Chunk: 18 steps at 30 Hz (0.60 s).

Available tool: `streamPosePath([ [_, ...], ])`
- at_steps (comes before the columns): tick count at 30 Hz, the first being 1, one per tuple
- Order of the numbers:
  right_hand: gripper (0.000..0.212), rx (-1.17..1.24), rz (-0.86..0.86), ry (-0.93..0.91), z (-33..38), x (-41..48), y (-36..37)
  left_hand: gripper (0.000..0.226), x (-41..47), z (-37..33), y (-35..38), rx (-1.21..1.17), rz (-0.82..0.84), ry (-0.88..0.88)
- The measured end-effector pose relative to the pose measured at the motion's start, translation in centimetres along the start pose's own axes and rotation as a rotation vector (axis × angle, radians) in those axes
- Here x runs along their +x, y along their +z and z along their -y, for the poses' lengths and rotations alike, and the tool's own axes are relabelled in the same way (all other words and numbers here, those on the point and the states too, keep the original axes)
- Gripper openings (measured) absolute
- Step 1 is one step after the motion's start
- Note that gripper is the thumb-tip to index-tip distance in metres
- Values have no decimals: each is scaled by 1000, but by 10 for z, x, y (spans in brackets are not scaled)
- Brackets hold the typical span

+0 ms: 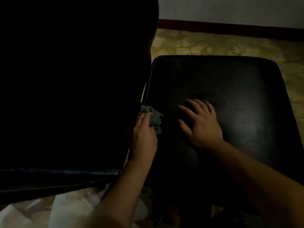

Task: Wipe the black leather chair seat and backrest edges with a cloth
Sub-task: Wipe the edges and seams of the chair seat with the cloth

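The black leather chair seat [238, 89] fills the right half of the dim head view. Its backrest [74, 79] rises as a dark mass on the left. My left hand [144, 137] grips a crumpled grey-green cloth [153, 116] and presses it into the seam where the seat meets the backrest edge. My right hand [201, 122] rests flat on the middle of the seat, fingers spread and straight, holding nothing.
A patterned yellowish carpet [213, 43] lies beyond the seat, bounded by a dark red skirting board [230, 29] and a pale wall. White fabric [41, 211] shows at the lower left, under the backrest. The scene is very dark.
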State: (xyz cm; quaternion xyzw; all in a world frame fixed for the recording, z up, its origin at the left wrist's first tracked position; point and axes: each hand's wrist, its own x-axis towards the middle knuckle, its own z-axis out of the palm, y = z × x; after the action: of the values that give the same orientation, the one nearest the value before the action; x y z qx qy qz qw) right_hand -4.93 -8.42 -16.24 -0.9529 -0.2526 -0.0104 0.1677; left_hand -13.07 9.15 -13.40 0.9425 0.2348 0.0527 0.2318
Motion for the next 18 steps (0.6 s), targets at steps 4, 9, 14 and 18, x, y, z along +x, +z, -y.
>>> streamPosePath([
  [4,54,-6,-9,6,-1,0,1,48,-2,-5,6,18,-25,-1],
  [9,53,3,-6,4,-2,0,2,47,31,-21,14,38,-46,-11],
  [14,52,10,4,13,-2,-1,2,47,29,-25,11,18,-60,-57],
  [18,52,23,-7,12,-3,-1,2,48,3,-14,5,22,-38,-36],
])
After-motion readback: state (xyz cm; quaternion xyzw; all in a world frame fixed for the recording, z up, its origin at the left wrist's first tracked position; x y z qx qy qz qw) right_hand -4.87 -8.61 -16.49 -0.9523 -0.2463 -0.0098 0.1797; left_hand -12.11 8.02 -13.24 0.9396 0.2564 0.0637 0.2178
